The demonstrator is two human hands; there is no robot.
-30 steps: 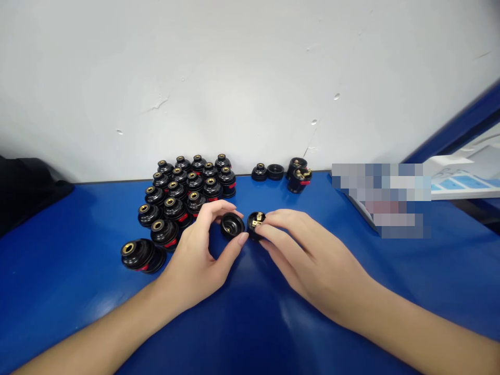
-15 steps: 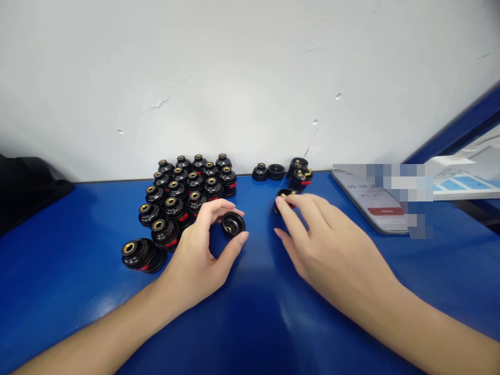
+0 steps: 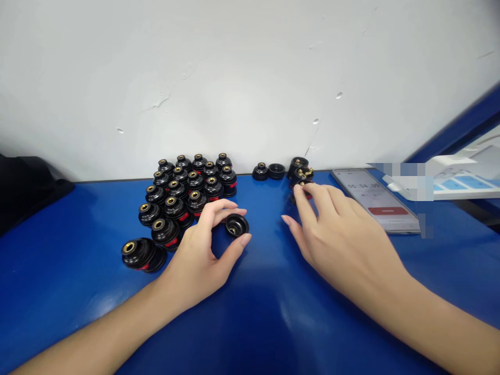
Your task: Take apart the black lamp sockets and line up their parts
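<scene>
Capped sockets (image 3: 175, 209) cluster on the bench (image 3: 58, 271), left side: joined, look done. Left hand (image 3: 199, 247) holds a loose cap (image 3: 237, 226), hollow up. Two spare caps (image 3: 276, 172) sit behind, near the wall (image 3: 250, 78); then two uncapped bases (image 3: 296, 167), third base (image 3: 292, 195) at right hand's (image 3: 336, 224) fingertips, thumb spread, grip unclear. Three pairs look unjoined.

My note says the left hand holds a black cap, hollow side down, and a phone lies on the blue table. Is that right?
One slip: the cap has its hollow side facing up, as the head view shows. The left hand does hold it, and the phone does lie on the blue table.
</scene>
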